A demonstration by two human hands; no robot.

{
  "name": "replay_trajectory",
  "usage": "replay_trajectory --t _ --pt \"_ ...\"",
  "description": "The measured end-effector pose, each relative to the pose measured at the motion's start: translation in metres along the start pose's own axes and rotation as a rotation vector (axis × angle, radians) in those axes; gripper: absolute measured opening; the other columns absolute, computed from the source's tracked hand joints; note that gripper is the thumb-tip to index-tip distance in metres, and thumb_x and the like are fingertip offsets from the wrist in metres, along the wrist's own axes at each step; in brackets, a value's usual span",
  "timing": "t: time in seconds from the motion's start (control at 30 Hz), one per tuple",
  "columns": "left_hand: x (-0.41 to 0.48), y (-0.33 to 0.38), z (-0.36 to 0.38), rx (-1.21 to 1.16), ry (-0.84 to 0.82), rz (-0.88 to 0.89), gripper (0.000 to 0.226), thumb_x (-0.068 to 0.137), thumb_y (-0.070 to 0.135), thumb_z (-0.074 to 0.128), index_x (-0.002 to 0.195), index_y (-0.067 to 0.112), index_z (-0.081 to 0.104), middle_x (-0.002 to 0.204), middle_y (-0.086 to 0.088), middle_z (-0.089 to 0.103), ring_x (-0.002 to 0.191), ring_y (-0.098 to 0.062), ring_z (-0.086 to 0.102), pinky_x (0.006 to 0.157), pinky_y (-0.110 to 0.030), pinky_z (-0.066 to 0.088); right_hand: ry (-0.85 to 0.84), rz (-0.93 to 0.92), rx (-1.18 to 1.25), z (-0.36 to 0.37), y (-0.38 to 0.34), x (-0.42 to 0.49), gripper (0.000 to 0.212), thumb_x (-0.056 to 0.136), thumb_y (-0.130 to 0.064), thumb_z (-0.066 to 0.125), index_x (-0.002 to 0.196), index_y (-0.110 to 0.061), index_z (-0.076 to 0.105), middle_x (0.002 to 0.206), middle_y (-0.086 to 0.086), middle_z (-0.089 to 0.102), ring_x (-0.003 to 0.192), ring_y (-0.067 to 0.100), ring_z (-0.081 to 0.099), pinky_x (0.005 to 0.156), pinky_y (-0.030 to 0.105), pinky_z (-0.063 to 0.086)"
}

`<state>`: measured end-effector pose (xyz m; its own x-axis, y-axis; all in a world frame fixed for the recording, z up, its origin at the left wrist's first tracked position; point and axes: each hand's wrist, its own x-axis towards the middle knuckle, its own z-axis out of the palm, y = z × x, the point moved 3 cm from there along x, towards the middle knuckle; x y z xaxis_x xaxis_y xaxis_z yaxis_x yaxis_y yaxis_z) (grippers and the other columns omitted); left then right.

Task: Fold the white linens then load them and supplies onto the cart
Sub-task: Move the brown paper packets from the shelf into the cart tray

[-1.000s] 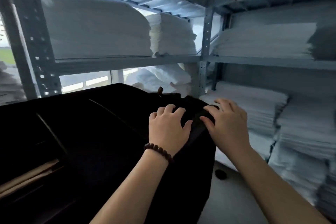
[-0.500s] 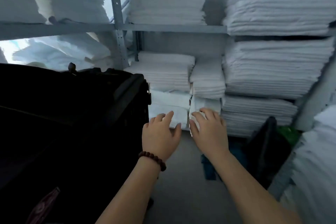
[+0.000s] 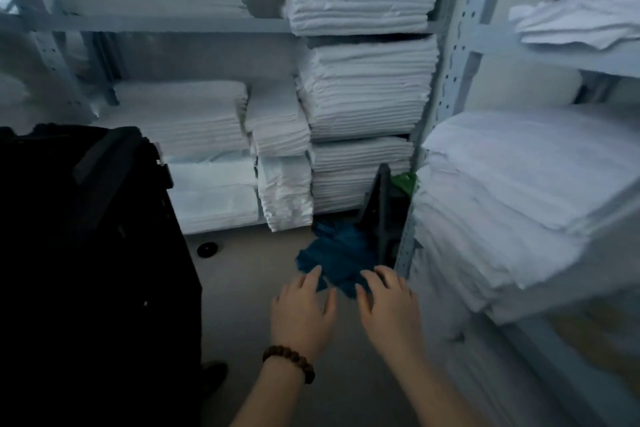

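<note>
Both of my hands hover side by side in the air, palms down, fingers spread and holding nothing. My left hand [image 3: 302, 312], with a bead bracelet at the wrist, and my right hand [image 3: 387, 310] are over the floor, in front of a blue cloth [image 3: 337, 258] lying there. The black cart [image 3: 86, 253] stands to the left of my hands. Stacks of folded white linens fill the shelves: a stack at the back [image 3: 369, 88] and a big stack on the right [image 3: 512, 198].
Grey metal shelving uprights [image 3: 446, 80] frame the corner. A dark stand [image 3: 379, 208] and something green [image 3: 403, 182] sit in the corner behind the blue cloth. A small black disc [image 3: 207, 249] lies on the floor by the cart.
My hands left the top of the black cart and swung right with my view. They now hang lower, over the floor by the blue cloth.
</note>
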<state>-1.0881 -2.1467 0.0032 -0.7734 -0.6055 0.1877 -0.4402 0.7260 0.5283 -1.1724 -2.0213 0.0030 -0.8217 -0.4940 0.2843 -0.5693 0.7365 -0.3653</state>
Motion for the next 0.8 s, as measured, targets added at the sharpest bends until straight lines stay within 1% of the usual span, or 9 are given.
replay_trajectory --t 0.1,0.23,0.4,0.53,0.6,0.67,0.8 --pt "-0.014 0.029 0.025 0.009 -0.073 0.077 0.054 0.095 0.053 0.040 0.145 0.031 0.035 0.136 0.009 0.050 0.120 -0.012 0.047 0.099 -0.033 0.043 0.012 0.102 -0.040 -0.020 0.037 -0.026 0.038 0.099 -0.041 0.039 0.132 -0.028 0.053 0.138 -0.006 0.046 0.127 0.015 0.043 0.099 0.032 0.037" --pt "-0.036 0.071 0.052 -0.018 -0.161 0.192 0.056 0.094 0.055 0.040 0.145 0.032 0.035 0.139 0.010 0.047 0.124 -0.012 0.045 0.101 -0.037 0.042 0.059 0.193 -0.047 -0.052 0.078 -0.059 0.035 0.099 -0.036 0.041 0.128 -0.023 0.056 0.132 -0.001 0.051 0.121 0.019 0.046 0.096 0.033 0.040" --pt "-0.064 0.127 0.082 -0.054 -0.258 0.317 0.055 0.093 0.055 0.041 0.143 0.033 0.036 0.138 0.010 0.047 0.122 -0.013 0.046 0.100 -0.036 0.043 0.084 0.340 -0.114 -0.089 0.128 -0.098 0.031 0.096 -0.036 0.043 0.123 -0.026 0.055 0.134 -0.001 0.047 0.119 0.020 0.047 0.093 0.032 0.039" --pt "-0.089 0.174 0.106 -0.057 -0.303 0.425 0.051 0.094 0.053 0.042 0.139 0.031 0.042 0.136 0.009 0.049 0.119 -0.014 0.047 0.097 -0.032 0.043 0.148 0.444 -0.097 -0.116 0.170 -0.130 0.034 0.097 -0.037 0.044 0.124 -0.021 0.056 0.126 0.003 0.051 0.116 0.022 0.050 0.091 0.035 0.042" --pt "-0.103 0.198 0.117 -0.081 -0.327 0.467 0.049 0.094 0.052 0.042 0.137 0.029 0.045 0.135 0.008 0.050 0.118 -0.013 0.048 0.096 -0.031 0.044 0.136 0.493 -0.122 -0.127 0.191 -0.148 0.037 0.099 -0.040 0.039 0.128 -0.023 0.054 0.134 0.001 0.046 0.121 0.020 0.046 0.096 0.034 0.041" --pt "-0.119 0.222 0.131 -0.078 -0.367 0.496 0.052 0.094 0.052 0.042 0.141 0.029 0.041 0.138 0.007 0.048 0.122 -0.014 0.046 0.098 -0.031 0.043 0.138 0.547 -0.108 -0.139 0.214 -0.168 0.038 0.099 -0.041 0.038 0.130 -0.024 0.053 0.139 0.000 0.043 0.125 0.019 0.042 0.100 0.033 0.039" --pt "-0.156 0.266 0.157 -0.075 -0.428 0.547 0.055 0.093 0.052 0.042 0.143 0.029 0.039 0.140 0.005 0.048 0.124 -0.017 0.045 0.102 -0.035 0.041 0.171 0.614 -0.122 -0.164 0.255 -0.213 0.036 0.098 -0.040 0.041 0.128 -0.024 0.054 0.137 0.002 0.044 0.123 0.020 0.045 0.095 0.032 0.042"
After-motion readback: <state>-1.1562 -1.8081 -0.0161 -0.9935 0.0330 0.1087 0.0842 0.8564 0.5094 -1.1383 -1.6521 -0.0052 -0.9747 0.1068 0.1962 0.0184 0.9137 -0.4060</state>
